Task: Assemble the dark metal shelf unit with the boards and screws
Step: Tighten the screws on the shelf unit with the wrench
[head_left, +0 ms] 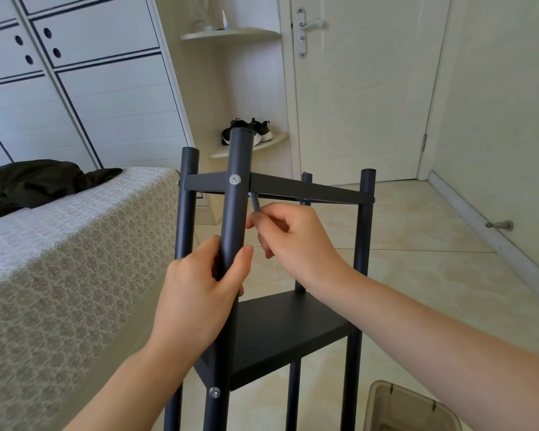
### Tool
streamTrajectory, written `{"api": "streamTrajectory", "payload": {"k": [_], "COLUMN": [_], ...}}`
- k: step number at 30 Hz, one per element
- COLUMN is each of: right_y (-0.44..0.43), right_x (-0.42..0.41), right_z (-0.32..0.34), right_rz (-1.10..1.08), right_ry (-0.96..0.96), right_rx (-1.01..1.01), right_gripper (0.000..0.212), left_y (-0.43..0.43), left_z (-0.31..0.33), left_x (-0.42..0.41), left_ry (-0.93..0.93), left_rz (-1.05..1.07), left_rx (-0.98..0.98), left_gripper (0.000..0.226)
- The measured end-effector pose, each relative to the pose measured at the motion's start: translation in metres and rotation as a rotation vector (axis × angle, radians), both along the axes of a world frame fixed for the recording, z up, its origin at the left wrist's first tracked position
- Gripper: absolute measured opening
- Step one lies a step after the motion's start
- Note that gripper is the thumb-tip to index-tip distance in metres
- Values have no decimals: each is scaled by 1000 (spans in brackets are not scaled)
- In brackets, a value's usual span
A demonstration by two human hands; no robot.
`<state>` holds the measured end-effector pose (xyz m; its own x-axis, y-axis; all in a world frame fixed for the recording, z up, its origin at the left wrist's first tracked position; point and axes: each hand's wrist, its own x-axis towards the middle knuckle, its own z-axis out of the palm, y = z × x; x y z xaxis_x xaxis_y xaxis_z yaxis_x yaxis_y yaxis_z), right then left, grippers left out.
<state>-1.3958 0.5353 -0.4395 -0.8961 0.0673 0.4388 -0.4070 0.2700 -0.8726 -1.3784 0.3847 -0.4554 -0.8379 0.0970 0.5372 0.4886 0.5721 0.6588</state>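
Posts and boards of the dark metal shelf unit (363, 231) are seen standing upright on the tiled floor (433, 290), just beside the bed (59, 244). Two boards are already fixed between the posts: the upper board (293, 186) and the lower board (287, 331). Each is held to the near post (238, 169) by a silver screw, the upper screw (235, 180) and the lower screw (214, 392). The near post is gripped by the left hand (196, 293), fingers and thumb wrapped round it, probably so that the frame is kept from twisting or rocking. A thin grey tool (255, 203), apparently a hex key, is pinched in the fingertips of the right hand (293, 241) and is angled up under the upper board just beside that post. A fastener on the inner side is judged to be the one being tightened, though it cannot be seen. The hands are held close together but are not touching. Further out, a dark garment (38, 181) is laid on the bed, and the rim of a bin (402, 409) is seen on the floor by the right forearm.
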Motion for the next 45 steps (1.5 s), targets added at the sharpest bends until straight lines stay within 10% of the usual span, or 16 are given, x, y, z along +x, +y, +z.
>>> {"api": "streamTrajectory", "payload": {"k": [45], "right_y": [-15], "right_x": [-6], "right_z": [-10], "right_rz": [-122], "right_ry": [209], "right_rx": [59], "right_gripper": [25], "left_y": [-12], "left_z": [-7], "left_x": [-6], "left_ry": [42], "left_rz": [-33], "left_rx": [41], "left_gripper": [47]}}
